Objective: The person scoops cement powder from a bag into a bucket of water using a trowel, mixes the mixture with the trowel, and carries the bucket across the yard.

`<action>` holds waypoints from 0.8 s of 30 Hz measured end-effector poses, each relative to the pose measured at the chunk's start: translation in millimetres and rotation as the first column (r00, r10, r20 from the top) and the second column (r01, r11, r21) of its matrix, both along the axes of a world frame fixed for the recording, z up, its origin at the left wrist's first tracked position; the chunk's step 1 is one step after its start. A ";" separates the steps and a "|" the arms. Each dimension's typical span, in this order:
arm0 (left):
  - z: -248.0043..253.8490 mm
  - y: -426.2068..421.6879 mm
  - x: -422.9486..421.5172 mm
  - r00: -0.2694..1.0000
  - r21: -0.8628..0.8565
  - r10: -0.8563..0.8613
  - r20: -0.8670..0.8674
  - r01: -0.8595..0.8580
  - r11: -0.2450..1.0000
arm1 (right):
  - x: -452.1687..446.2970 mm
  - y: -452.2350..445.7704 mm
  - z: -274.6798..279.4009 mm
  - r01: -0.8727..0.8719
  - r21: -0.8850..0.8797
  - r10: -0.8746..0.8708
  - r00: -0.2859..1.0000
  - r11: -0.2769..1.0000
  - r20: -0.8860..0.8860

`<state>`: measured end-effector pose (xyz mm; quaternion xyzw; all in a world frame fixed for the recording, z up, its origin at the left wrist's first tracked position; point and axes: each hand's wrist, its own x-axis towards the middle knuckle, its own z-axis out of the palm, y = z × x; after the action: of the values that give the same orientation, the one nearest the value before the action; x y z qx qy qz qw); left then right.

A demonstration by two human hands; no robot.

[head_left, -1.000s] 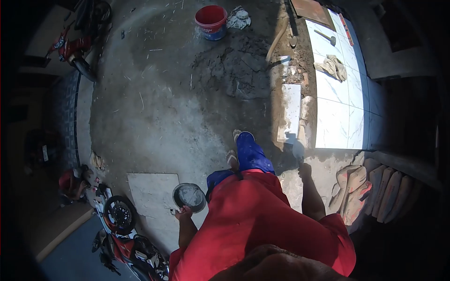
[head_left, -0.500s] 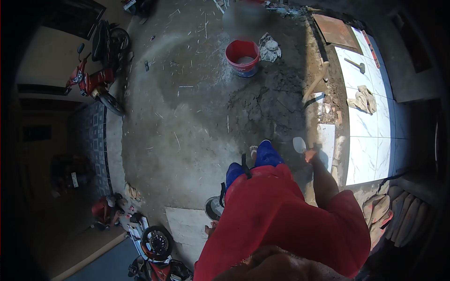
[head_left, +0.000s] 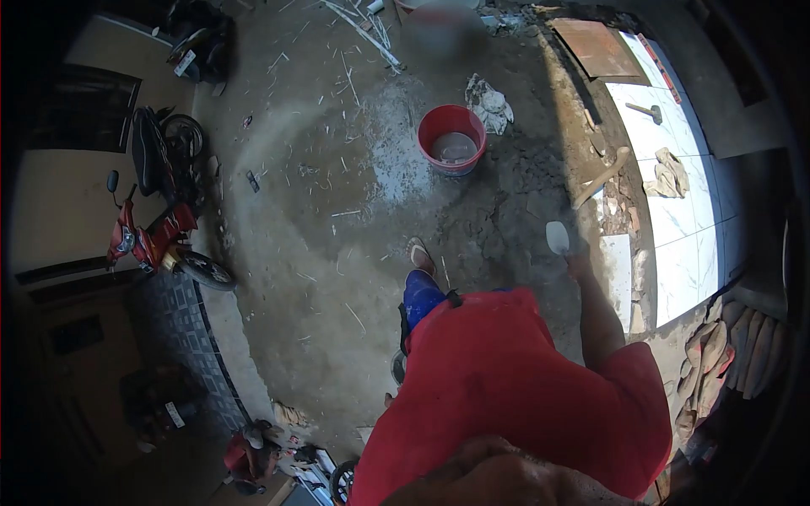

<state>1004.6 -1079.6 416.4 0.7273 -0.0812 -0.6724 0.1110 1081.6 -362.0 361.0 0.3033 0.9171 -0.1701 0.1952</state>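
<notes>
My right hand (head_left: 577,266) is closed round the handle of a trowel (head_left: 558,237), its pale blade above the grey floor. At my left side a dark basin (head_left: 398,366) shows only its edge; my left hand (head_left: 389,400) is mostly hidden by my red shirt beside it, so its fingers cannot be made out. Ahead stands a red bucket (head_left: 453,139) with liquid inside, a crumpled whitish cloth (head_left: 489,104) just behind it. Wet dark mortar (head_left: 506,202) spreads on the floor near the bucket and the trowel.
White floor tiles (head_left: 688,244) at the right bear a hammer (head_left: 645,112) and a rag (head_left: 667,174). A wooden handle (head_left: 602,178) lies beside them. Cement sacks (head_left: 704,363) stand at lower right. A red motorcycle (head_left: 160,232) is at left; a person (head_left: 247,455) crouches at lower left.
The view has moved forward, bringing the bucket closer. My right hand has swung the trowel forward, off the tile strip's side. The basin and my left hand have slipped mostly behind my shirt.
</notes>
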 end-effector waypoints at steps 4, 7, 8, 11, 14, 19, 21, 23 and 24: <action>-12.3 -0.6 -138.1 0.995 0.034 -0.080 -0.054 0.082 0.996 | -79.8 -66.0 84.0 0.912 -0.238 -0.872 0.396 0.336 0.288; -17.6 0.0 -244.2 0.972 0.036 -0.221 -0.078 0.225 0.974 | -125.4 -89.7 105.8 0.931 -0.307 -0.922 0.283 0.198 0.265; -15.5 3.6 -281.3 0.955 0.021 -0.287 -0.072 0.289 0.957 | -138.3 -102.1 112.2 0.939 -0.300 -0.927 0.253 0.166 0.277; 11.1 44.0 -402.1 0.910 -0.079 -0.414 -0.029 0.411 0.908 | -201.7 -99.1 121.4 0.929 -0.369 -0.946 0.154 0.040 0.284; 21.7 79.6 -513.5 0.780 -0.112 -0.626 0.016 0.623 0.774 | -257.6 -100.5 108.7 0.864 -0.504 -0.957 0.130 -0.019 0.259; 12.3 156.6 -699.2 0.538 -0.117 -0.842 -0.043 0.834 0.539 | -358.2 -78.8 64.8 0.839 -0.543 -0.964 0.166 0.026 0.209; 31.9 211.5 -761.4 0.365 -0.119 -0.931 -0.019 0.923 0.365 | -398.9 -75.2 47.5 0.816 -0.567 -0.978 0.017 -0.108 0.210; 35.2 271.1 -816.5 0.202 -0.096 -0.979 0.029 0.975 0.199 | -450.3 -61.8 40.2 0.774 -0.584 -0.967 -0.153 -0.245 0.203; 23.9 294.8 -843.0 0.099 -0.108 -0.995 0.011 0.989 0.097 | -473.1 -59.6 44.4 0.724 -0.588 -0.932 -0.267 -0.362 0.246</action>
<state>161.6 -784.8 440.3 0.4570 -0.5738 -0.5918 -0.3340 608.5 -421.6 405.4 0.7856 0.2422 -0.5589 -0.1086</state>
